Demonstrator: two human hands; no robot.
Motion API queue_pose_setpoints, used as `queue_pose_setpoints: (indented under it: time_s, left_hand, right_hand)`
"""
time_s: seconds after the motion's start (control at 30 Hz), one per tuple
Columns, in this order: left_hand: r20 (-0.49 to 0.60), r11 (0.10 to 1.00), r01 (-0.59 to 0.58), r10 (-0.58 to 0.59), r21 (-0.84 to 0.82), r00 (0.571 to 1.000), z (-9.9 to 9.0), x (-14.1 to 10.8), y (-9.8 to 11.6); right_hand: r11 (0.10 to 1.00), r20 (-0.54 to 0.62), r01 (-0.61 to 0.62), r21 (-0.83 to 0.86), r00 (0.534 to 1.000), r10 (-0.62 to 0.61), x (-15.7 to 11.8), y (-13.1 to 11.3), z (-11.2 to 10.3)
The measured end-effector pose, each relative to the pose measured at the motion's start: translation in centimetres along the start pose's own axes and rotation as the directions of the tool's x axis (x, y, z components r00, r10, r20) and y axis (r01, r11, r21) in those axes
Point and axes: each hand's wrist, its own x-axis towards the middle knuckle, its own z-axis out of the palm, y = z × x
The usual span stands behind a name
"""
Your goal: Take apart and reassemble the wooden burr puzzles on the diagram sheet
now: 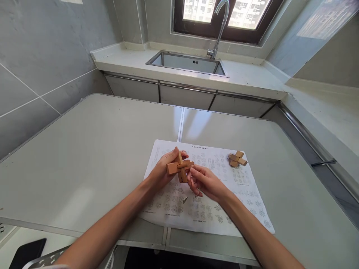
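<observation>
A reddish-brown wooden puzzle of interlocking bars is held above a printed paper sheet. Wrapped round its left and back side is my left hand, thumb up against an upright bar. My right hand pinches the right end of the puzzle between thumb and index finger, its other fingers curled below. A second, lighter wooden puzzle lies on the sheet's upper right corner.
The sheet lies on a grey-white table with a seam down its middle. Beyond stand a counter with a sink and a curved faucet. A black flat object is at the lower left.
</observation>
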Motion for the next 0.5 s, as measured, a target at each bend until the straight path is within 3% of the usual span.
queue_pose_setpoints:
  time_s: [0.2,0.37,0.5]
  left_hand:
    - [-0.066,0.998,-0.04,0.043,0.056,0.997,0.5,-0.2,0.2]
    - [-0.016,0.994,0.01,-0.008,0.112,1.0,1.1,-0.7,0.7]
    - [-0.008,0.99,-0.003,0.005,0.138,1.0,1.3,-0.8,0.6]
  right_hand:
    - [0.992,0.061,-0.122,0.043,0.991,0.12,-0.4,-0.2,0.0]
    - [0.981,0.197,-0.193,0.025,0.963,0.184,-0.6,-0.1,0.2]
    - [0.971,0.22,-0.202,0.124,0.96,0.172,-0.4,0.3,-0.1]
